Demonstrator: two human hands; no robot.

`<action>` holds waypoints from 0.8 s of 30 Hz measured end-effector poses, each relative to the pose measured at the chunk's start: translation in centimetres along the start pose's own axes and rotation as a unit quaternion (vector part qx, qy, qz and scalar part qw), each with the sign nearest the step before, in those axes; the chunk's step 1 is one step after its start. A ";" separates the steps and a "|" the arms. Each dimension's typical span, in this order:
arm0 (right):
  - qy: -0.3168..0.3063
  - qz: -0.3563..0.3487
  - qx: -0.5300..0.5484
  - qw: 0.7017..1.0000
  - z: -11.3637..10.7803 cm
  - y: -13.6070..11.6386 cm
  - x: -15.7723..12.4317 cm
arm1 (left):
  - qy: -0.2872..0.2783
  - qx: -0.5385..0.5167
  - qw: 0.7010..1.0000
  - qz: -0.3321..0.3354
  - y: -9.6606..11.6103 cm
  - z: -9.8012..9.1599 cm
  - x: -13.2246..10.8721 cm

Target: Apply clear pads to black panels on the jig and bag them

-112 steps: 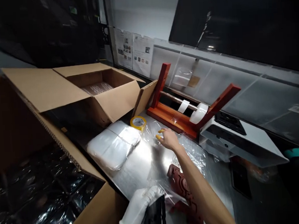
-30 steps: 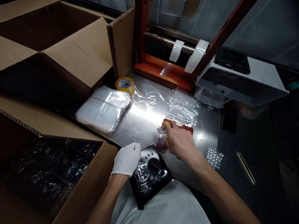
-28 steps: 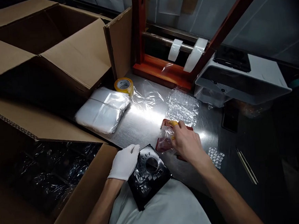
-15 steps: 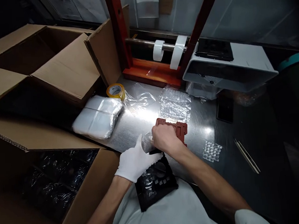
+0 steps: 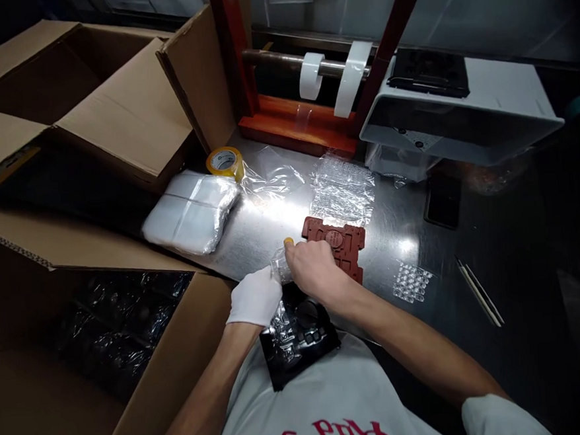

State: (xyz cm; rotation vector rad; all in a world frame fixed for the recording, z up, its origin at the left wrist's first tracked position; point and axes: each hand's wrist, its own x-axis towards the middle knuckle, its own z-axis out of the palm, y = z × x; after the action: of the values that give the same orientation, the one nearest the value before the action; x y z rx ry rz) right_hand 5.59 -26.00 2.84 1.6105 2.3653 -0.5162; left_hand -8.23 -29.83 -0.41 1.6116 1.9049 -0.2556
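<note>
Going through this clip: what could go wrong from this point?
The black panel sits at the edge of the steel table against the person's shirt, and neither hand is on it, so it might slip off. The gloved left hand and bare right hand are both at the clear plastic bag. Apart from a yellow fingertip cover, the right hand is uncovered, so it might mark the nearby red plate.
</note>
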 end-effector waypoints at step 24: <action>0.062 -0.031 0.041 0.997 1.4 0.3 2.4 | 0.102 -0.042 0.992 -0.067 -3.2 -1.5 -3.0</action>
State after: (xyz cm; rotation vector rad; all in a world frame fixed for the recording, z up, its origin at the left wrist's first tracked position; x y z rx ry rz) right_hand 4.94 -24.44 0.63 1.6522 2.5225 -0.5476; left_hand -11.59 -32.34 1.68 1.5053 2.1533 -0.0667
